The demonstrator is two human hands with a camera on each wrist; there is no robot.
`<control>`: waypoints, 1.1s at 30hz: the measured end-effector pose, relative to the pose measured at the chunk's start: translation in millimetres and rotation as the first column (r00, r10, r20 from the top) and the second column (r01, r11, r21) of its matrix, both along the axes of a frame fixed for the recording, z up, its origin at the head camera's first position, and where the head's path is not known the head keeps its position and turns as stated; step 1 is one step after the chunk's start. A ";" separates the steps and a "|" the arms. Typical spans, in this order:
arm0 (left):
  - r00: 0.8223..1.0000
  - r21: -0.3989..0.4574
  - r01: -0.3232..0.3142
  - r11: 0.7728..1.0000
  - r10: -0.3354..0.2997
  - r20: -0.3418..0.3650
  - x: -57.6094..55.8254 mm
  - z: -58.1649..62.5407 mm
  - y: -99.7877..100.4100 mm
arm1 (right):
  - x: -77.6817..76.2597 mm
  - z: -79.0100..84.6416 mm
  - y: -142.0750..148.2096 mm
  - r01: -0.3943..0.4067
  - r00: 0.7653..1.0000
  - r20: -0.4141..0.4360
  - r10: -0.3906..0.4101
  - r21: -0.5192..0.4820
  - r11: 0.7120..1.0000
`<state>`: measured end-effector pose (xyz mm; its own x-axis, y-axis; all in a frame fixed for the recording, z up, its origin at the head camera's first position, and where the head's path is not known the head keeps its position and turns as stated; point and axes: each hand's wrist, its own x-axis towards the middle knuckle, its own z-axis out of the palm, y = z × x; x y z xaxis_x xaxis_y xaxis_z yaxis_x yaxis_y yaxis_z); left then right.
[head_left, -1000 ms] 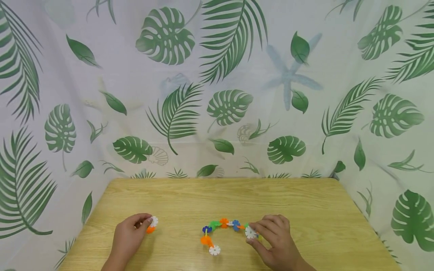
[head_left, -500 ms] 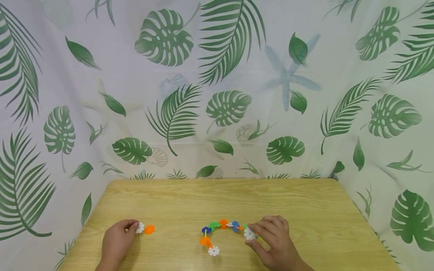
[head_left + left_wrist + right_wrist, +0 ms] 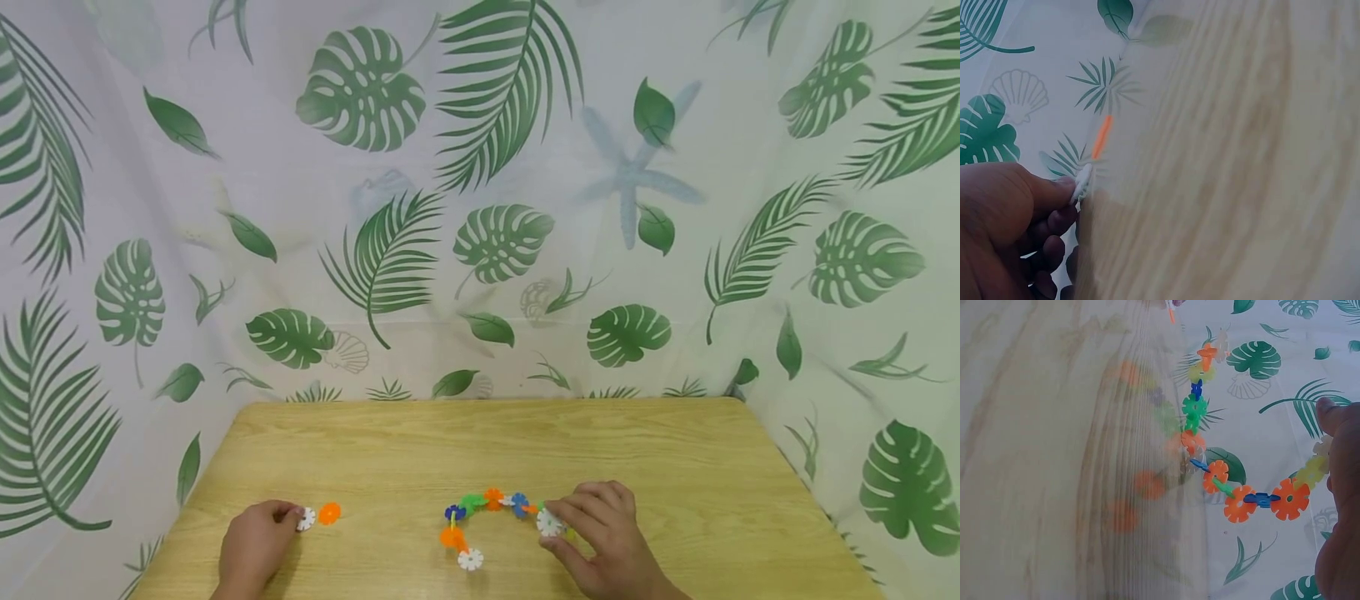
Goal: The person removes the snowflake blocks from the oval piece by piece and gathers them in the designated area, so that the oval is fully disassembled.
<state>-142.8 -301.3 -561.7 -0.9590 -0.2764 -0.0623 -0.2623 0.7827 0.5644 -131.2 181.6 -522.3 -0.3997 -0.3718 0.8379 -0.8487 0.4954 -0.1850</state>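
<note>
My left hand (image 3: 258, 543) pinched a little white disc (image 3: 307, 518) at the very tips of my thumb and finger, with my other fingers curled under. An orange disc (image 3: 329, 513) was just beside the white one, toward the middle of the table (image 3: 480, 442). My right hand (image 3: 606, 533) pinched a white flower piece (image 3: 549, 522) at one end of a colorful chain (image 3: 493, 499). The chain bent away from those fingertips like a rainbow, and its far end was a white flower (image 3: 470, 559).

Two hands (image 3: 258, 540) (image 3: 609, 533), one chain (image 3: 493, 499), two separate discs (image 3: 306, 519) (image 3: 330, 513) (white and orange), one table (image 3: 405, 450).
</note>
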 end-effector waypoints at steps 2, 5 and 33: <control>1.000 -0.003 0.006 1.000 -0.006 0.006 -0.8 -1.3 -1.5 | -0.3 0.0 -0.7 0.000 1.000 0.000 0.000 0.003 1.000; 1.000 -0.010 0.011 1.000 -0.011 0.017 -2.2 -1.5 -2.8 | 0.1 0.2 -1.6 0.002 1.000 0.004 -0.002 0.006 1.000; 0.929 0.154 0.182 0.971 -0.119 -0.351 7.5 25.1 80.2 | -1.5 0.0 -7.8 -0.005 1.000 0.012 0.005 0.007 1.000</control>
<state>-135.3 -221.1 -536.6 -0.9612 -0.1418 0.2368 0.0813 0.6744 0.7339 -132.8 173.7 -522.2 -0.4079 -0.3793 0.8305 -0.8488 0.4927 -0.1918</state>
